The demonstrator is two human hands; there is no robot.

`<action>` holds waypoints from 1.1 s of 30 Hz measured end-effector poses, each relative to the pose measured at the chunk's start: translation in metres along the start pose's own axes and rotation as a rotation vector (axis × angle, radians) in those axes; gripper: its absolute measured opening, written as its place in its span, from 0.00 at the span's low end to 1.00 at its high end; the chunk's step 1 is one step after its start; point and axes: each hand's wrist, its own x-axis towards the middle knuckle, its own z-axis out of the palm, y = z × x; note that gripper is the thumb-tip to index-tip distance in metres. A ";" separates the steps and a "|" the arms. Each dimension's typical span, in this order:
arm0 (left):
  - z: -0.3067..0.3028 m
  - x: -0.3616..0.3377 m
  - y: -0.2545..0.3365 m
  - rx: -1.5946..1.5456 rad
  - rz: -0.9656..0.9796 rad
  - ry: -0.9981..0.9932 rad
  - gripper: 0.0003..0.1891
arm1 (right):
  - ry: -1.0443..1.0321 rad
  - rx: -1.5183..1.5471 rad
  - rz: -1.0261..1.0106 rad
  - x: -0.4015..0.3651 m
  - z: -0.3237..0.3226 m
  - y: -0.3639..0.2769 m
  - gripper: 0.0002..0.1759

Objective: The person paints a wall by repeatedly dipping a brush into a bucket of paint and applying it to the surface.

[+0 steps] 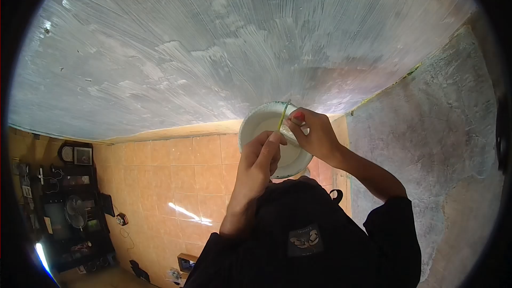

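Note:
Over a white bucket [249, 128] my left hand [261, 154] is closed on a thin yellow-green stick [282, 119], which points up toward the wall. Close to its right, my right hand [312, 130] is closed in a pinch around a small red object [298, 117], too small to name. Pale liquid shows inside the bucket, partly hidden by both hands. Behind the bucket rises a wall [213, 48] streaked with whitish brush marks.
Orange tiles [176, 176] cover the floor on the left. A second wall [410, 128], grey and patchy, stands at the right. At the far left are a dark shelf unit [58, 197] and a fan [76, 212]. A cable lies on the floor.

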 end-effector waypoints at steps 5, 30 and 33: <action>-0.001 0.000 0.002 0.012 0.016 0.010 0.15 | 0.003 -0.012 0.009 -0.001 -0.002 -0.001 0.10; -0.050 0.025 -0.004 -0.157 0.027 0.141 0.14 | 0.112 0.128 -0.495 -0.026 -0.017 -0.011 0.16; -0.051 0.032 -0.005 -0.182 0.051 0.168 0.12 | 0.136 0.148 -0.582 -0.029 -0.026 -0.021 0.19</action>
